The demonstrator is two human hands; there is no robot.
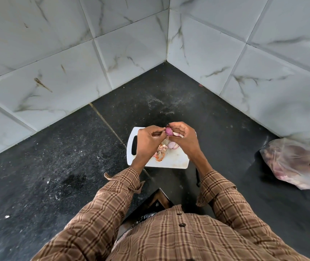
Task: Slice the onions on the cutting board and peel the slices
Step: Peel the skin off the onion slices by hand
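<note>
Onion piece (168, 131): purple, held above the white cutting board (174, 160)
Right hand (183, 137): fingers curled round it
Left hand (147, 139): fingertips pinching its skin
Board: peels (160, 152), pale slices (173, 146)

You have one view only, from the wide-angle camera on your head, so no second view shares any of the scene. It looks forward and steeply down over your chest and both sleeves onto the dark bench (60, 166), facing the corner where two tiled walls (263, 63) meet. The cutting board (171, 160) sits near the middle of the frame, close below, with your left hand (147, 137) and right hand (183, 137) over it. Straight lines bow toward the edges from the wide lens.
</note>
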